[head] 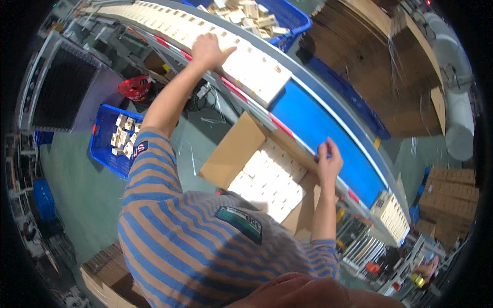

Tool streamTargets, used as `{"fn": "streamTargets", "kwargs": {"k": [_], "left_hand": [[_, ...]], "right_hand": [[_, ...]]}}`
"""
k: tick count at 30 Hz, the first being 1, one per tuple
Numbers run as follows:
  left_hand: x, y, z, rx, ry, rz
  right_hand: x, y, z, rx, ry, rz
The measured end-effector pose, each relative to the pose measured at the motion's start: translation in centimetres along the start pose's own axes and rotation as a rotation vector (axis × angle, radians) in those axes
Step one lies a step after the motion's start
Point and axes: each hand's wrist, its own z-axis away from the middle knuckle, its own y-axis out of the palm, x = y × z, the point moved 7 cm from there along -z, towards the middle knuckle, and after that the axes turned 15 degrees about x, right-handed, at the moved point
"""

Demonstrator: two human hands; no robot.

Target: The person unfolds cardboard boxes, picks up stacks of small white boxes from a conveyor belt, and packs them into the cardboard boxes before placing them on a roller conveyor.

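Observation:
My left hand (211, 50) rests on a long row of small white cartons (252, 67) on the conveyor, thumb spread from the fingers. My right hand (330, 156) is over the near edge of the bare blue belt (308, 111), fingers slightly bent, with no carton seen in it. Below the belt, close to my body, an open cardboard box (233, 150) holds tightly packed rows of white cartons (269, 181). Another group of cartons (389, 217) stands at the belt's right end.
Blue plastic baskets with loose cartons stand at the left (102, 150) and beyond the conveyor (294, 23). Stacked flattened cardboard (369, 69) lies behind the belt, more cardboard (111, 273) at lower left. The conveyor's metal side rail (339, 100) curves across the view.

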Motion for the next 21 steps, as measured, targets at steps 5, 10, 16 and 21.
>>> {"fn": "streamTargets", "kwargs": {"k": [5, 10, 16, 21], "left_hand": [[-3.0, 3.7, -1.6, 0.557, 0.093, 0.372], [-16.2, 2.9, 2.8, 0.801, 0.57, 0.95], [-20.5, 3.2, 7.6, 0.778, 0.565, 1.492], [-18.5, -5.2, 14.4, 0.389, 0.512, 1.301]], "right_hand": [[0.5, 0.7, -1.1, 0.092, -0.111, 0.132], [1.9, 1.5, -4.6, -0.018, -0.206, 0.239], [0.4, -2.4, -4.0, 0.052, -0.083, -0.268], [5.7, -6.0, 5.0, -0.136, -0.306, -0.169]]}}
